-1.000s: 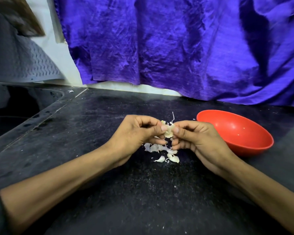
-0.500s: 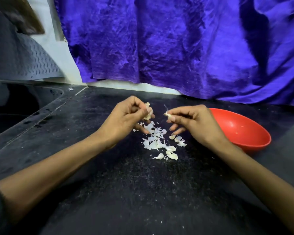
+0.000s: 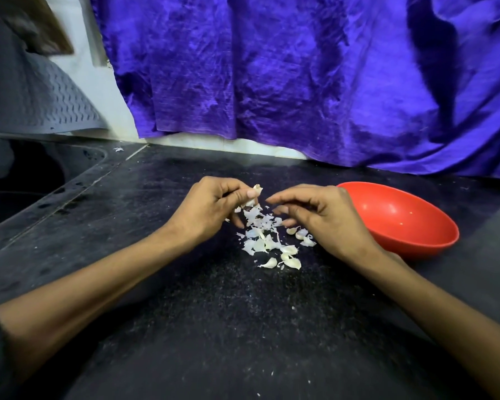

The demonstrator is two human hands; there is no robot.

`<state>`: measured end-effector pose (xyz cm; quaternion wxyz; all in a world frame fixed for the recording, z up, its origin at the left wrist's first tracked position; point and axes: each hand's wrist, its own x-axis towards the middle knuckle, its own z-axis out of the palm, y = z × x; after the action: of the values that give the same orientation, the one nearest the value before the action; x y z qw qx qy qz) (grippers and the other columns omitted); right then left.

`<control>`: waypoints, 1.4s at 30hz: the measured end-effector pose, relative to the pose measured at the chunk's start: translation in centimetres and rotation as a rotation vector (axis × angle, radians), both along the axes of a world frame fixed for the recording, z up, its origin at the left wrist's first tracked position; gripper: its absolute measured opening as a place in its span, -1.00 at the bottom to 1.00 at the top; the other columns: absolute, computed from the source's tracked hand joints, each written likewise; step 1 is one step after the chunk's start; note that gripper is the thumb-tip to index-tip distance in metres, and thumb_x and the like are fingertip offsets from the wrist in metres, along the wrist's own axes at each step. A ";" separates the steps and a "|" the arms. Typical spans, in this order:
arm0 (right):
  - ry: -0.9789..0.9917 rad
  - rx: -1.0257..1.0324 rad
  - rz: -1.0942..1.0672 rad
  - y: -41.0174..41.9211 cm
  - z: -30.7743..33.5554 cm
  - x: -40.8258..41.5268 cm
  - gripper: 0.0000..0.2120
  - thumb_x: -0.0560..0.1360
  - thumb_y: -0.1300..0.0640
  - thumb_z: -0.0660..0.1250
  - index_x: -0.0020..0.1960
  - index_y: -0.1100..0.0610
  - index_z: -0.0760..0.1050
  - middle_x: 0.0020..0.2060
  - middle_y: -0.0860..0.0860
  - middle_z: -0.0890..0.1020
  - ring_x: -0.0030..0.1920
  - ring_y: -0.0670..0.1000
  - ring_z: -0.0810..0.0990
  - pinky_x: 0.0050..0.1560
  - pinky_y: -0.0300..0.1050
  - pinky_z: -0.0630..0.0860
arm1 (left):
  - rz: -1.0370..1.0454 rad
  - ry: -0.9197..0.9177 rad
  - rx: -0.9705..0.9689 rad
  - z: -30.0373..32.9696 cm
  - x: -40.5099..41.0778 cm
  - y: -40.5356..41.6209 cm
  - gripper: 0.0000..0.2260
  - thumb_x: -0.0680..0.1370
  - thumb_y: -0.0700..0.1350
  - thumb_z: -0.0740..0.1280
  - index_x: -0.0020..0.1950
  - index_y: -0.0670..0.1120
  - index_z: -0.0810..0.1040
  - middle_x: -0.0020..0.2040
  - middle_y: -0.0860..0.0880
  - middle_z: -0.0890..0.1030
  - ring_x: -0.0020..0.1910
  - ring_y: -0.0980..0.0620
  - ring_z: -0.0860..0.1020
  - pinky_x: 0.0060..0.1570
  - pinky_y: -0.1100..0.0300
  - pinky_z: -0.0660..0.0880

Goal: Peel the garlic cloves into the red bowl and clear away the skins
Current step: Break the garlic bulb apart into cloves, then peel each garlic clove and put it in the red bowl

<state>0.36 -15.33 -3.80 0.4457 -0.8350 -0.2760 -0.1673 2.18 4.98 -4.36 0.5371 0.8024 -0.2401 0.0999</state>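
Note:
My left hand [image 3: 214,207] pinches a garlic clove [image 3: 253,194] between thumb and fingers, its papery tip sticking up. My right hand [image 3: 318,215] hovers just to the right of it, fingers loosely curled and holding nothing that I can see. Below and between the hands lies a pile of white garlic skins [image 3: 260,229] mixed with a few cloves [image 3: 293,262] on the black counter. The red bowl [image 3: 433,246] stands to the right, behind my right hand; its inside looks empty apart from a speck.
A dark sink [image 3: 26,186] is sunk into the counter at the far left. Purple cloth [image 3: 300,82] hangs along the back wall. White flecks are scattered over the black counter [image 3: 228,327] in front of me.
Both hands had been peeling one clove together, then drew apart. My right hand has let go of a bit of skin and sunk lower over the pile; my left keeps the clove.

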 end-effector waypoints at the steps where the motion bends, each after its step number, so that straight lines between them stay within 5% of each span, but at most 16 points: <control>1: -0.011 0.001 0.001 0.0 0.0 0.0 -0.73 0.50 0.42 0.31 0.03 0.11 0.66 -0.17 -0.10 0.65 -0.16 -0.07 0.69 -0.16 -0.20 0.63 | 0.011 -0.015 0.019 0.1 0.0 0.0 -0.65 0.45 0.17 0.29 -0.18 -0.12 0.62 -0.30 0.11 0.62 -0.43 -0.03 0.60 -0.21 0.03 0.52; 6: -0.026 0.009 -0.020 -0.2 -0.1 0.1 -0.74 0.50 0.42 0.32 0.01 0.14 0.67 -0.19 -0.03 0.65 -0.21 -0.04 0.68 -0.19 -0.22 0.63 | 0.069 -0.081 0.082 0.0 0.1 0.1 -0.68 0.58 0.16 0.17 -0.24 -0.01 0.47 -0.48 0.09 0.48 -0.47 0.06 0.47 -0.29 0.14 0.37; 10: -0.063 -0.012 -0.018 -0.2 -0.1 0.1 -0.76 0.49 0.40 0.34 0.02 0.15 0.67 -0.20 -0.04 0.65 -0.23 -0.04 0.67 -0.21 -0.22 0.63 | 0.070 -0.144 0.106 0.2 -0.2 0.1 -0.67 0.57 0.14 0.20 -0.20 -0.08 0.54 -0.47 0.07 0.46 -0.47 0.14 0.43 -0.35 0.23 0.38; 15: -0.168 -0.143 -0.053 -0.3 -0.2 0.3 -0.76 0.46 0.39 0.35 0.00 0.13 0.68 -0.20 -0.01 0.67 -0.26 -0.06 0.64 -0.18 -0.09 0.61 | 0.045 -0.309 0.326 -1.0 0.4 0.3 -0.85 0.49 -0.08 0.44 0.01 -0.08 0.70 -0.18 0.15 0.53 -0.17 0.22 0.52 -0.09 0.39 0.40; 23: -0.239 -0.252 -0.044 -0.4 -0.4 0.1 -0.73 0.45 0.39 0.29 0.01 0.16 0.67 -0.18 -0.18 0.58 -0.23 -0.37 0.54 -0.15 -0.48 0.42 | 0.061 -0.426 0.464 -1.0 0.3 0.3 -0.74 0.53 -0.27 0.39 0.21 -0.08 0.63 0.09 0.00 0.65 0.09 0.02 0.58 0.17 0.15 0.47; 28: -0.224 -0.251 -0.048 -0.6 -0.4 -0.1 -0.73 0.46 0.34 0.26 0.04 0.18 0.66 -0.20 -0.14 0.60 -0.27 -0.35 0.57 -0.19 -0.41 0.51 | 0.044 -0.383 0.445 -0.4 -0.6 0.0 -0.67 0.54 -0.32 0.35 0.27 -0.07 0.60 0.03 0.15 0.59 0.04 0.35 0.45 0.00 0.66 0.25; 32: -0.151 -0.200 -0.052 -0.7 -0.1 -0.4 -0.82 0.49 0.30 0.38 0.05 0.17 0.67 -0.26 0.00 0.71 -0.31 -0.08 0.67 -0.23 -0.20 0.60 | 0.046 -0.387 0.406 0.1 -1.0 -0.1 -0.77 0.55 -0.20 0.39 0.19 -0.07 0.64 -0.10 0.21 0.55 -0.07 0.33 0.49 0.01 0.48 0.40; 34: -0.131 -0.175 -0.054 -0.9 0.0 -0.7 -0.84 0.49 0.24 0.41 0.06 0.16 0.67 -0.31 -0.06 0.69 -0.32 -0.14 0.66 -0.26 -0.30 0.58 | 0.050 -0.393 0.382 0.2 -1.1 -0.1 -0.85 0.49 -0.08 0.44 0.03 -0.07 0.69 -0.23 0.27 0.56 -0.20 0.34 0.53 -0.12 0.44 0.43; 38: -0.176 -0.218 -0.064 -0.8 -0.1 -0.9 -0.75 0.51 0.37 0.33 0.12 0.16 0.64 -0.20 -0.06 0.68 -0.23 -0.17 0.66 -0.21 -0.25 0.60 | 0.078 -0.338 0.336 0.0 -1.2 0.1 -0.67 0.35 0.27 0.36 -0.15 0.05 0.69 -0.36 0.17 0.63 -0.37 0.31 0.54 -0.21 0.20 0.53; 42: -0.211 -0.301 0.000 -0.6 0.3 -1.7 -0.87 0.47 0.18 0.41 0.00 0.13 0.68 -0.15 -0.09 0.68 -0.20 -0.24 0.60 -0.19 -0.46 0.39 | 0.073 -0.393 0.400 -0.4 -1.0 0.2 -0.80 0.51 0.09 0.34 0.03 0.06 0.68 -0.16 0.13 0.69 -0.18 0.21 0.62 -0.09 0.00 0.59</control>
<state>-1.32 -15.90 -3.52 0.2842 -0.8700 -0.3431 -0.2111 1.21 5.14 -4.77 0.3072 0.8660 -0.3253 0.2233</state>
